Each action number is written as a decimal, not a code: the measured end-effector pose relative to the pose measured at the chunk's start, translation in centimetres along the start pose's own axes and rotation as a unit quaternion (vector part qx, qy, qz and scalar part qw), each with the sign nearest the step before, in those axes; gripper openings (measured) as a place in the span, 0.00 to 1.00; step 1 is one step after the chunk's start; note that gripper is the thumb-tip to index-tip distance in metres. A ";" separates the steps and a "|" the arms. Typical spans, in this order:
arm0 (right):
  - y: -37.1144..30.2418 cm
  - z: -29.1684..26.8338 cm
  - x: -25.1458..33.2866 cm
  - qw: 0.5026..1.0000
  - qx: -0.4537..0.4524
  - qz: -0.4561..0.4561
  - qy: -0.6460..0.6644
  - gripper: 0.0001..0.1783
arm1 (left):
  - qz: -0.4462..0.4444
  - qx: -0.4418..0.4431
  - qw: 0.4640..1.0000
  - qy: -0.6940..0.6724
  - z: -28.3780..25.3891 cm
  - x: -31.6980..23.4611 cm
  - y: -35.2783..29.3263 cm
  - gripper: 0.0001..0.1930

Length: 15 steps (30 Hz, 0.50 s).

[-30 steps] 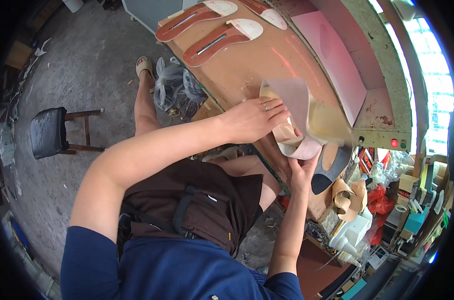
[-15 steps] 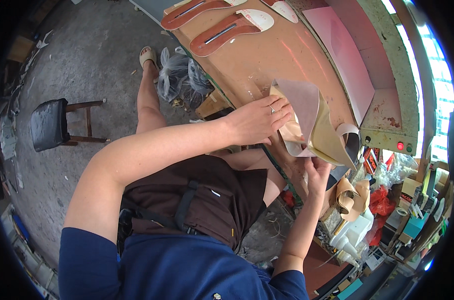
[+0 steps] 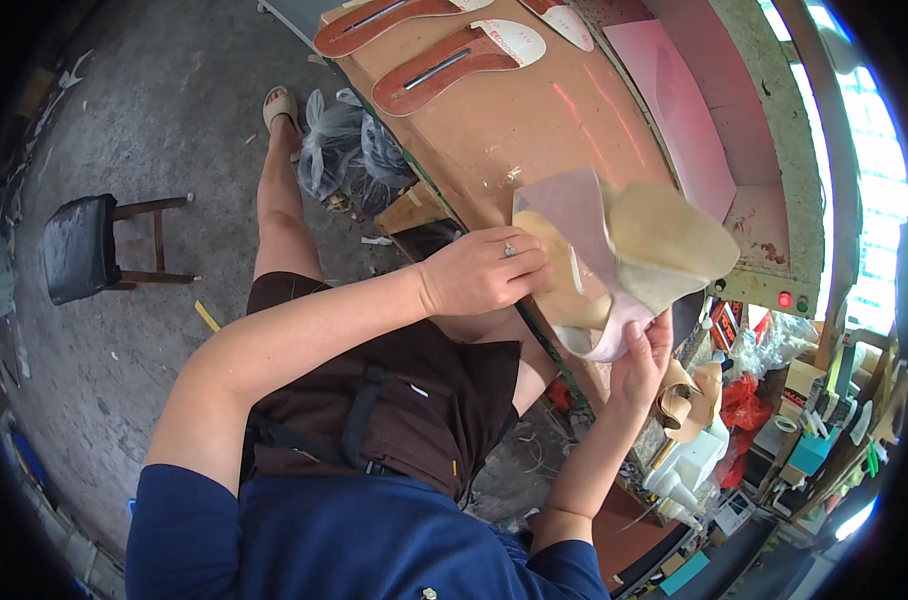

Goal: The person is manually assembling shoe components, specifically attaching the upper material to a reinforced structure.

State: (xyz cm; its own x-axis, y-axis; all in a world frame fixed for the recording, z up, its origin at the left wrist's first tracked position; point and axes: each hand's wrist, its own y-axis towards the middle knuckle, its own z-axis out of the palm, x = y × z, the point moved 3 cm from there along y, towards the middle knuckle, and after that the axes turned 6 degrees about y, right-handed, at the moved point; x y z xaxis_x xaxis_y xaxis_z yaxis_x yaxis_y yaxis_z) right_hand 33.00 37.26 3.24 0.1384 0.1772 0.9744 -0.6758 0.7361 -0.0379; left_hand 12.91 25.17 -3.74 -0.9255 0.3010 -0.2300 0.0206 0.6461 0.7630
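Observation:
A soft shoe upper (image 3: 664,240), mauve on one face and beige on the other, is held over the near edge of the workbench (image 3: 534,130). My left hand (image 3: 489,268), with a ring on one finger, grips its left edge with bent fingers. Lower right, my right hand (image 3: 642,365) pinches the mauve band between thumb and fingers. The beige inner side faces up in two broad flaps. Some fingertips are hidden behind the material. Farther up the bench lie reddish-brown insoles (image 3: 424,80) with metal strips and white heel ends.
A pink-lined machine housing (image 3: 674,110) with a lit red button (image 3: 785,299) borders the bench on the right. Below it are curled tan pieces (image 3: 686,400), a white bottle (image 3: 689,470) and red plastic bags (image 3: 744,405). Clear bags (image 3: 329,145) and a black stool (image 3: 84,248) stand left.
The shoe upper has turned and spread, so more of its beige inner side shows. My left hand has shifted slightly left and down, still gripping it. My right hand has moved slightly lower.

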 end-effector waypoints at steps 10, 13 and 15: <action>-1.1 -1.4 -0.5 0.996 -0.035 -0.040 0.065 0.31 | 0.010 -0.015 0.999 0.046 1.0 1.0 0.9 0.13; -1.6 -1.6 -0.9 0.996 -0.062 -0.036 0.053 0.30 | 0.018 -0.007 0.999 0.032 1.3 1.1 0.6 0.12; -1.9 -1.7 -1.0 0.996 -0.065 -0.035 0.047 0.29 | 0.036 0.007 0.998 0.043 1.4 1.0 0.5 0.11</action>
State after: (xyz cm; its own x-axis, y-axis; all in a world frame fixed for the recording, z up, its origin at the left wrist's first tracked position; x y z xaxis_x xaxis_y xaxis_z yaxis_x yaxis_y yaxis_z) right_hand 35.40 36.77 1.93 0.2531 0.1786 0.9508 -0.5632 0.8263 -0.0053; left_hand 12.55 26.79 -4.42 -0.9504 0.2865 -0.1211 0.0935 0.6345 0.7673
